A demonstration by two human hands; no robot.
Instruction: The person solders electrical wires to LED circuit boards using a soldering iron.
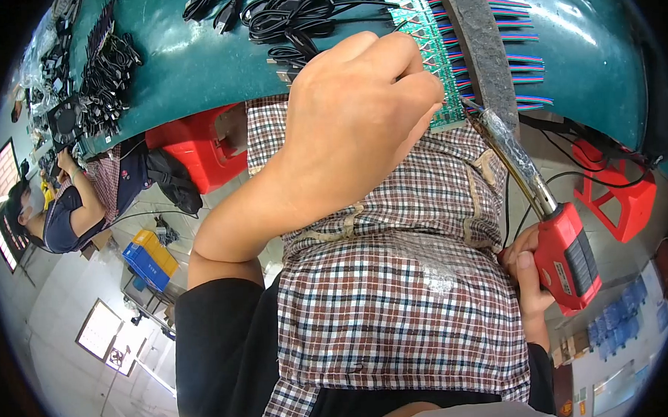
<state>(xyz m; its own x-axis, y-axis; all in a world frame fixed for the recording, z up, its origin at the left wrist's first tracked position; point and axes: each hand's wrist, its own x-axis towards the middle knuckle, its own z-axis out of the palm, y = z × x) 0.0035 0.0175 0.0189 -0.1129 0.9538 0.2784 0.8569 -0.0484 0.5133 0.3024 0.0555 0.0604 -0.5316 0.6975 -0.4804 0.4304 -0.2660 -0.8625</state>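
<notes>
My left hand (359, 103) is closed in a pinch over the near end of a green circuit board panel (417, 18). Whatever its fingertips hold is hidden behind the hand. Held in my right hand (528, 267) is a red soldering gun (567, 262). Its metal barrel slants up and left, and the tip is beside the near right corner of the panel. Thin multicoloured wires (516, 36) extend right from the panel, passing beneath a dark grey bar (480, 45). Black cables (288, 17) with plugs lie left of the panel, several running to its left edge.
A green table (186, 73) curves around in front of me. More bundled black cables (108, 77) lie on its left part. Red stools (197, 151) stand below the edge on both sides. A co-worker (73, 212) sits at the far left. A black cord hangs at the right.
</notes>
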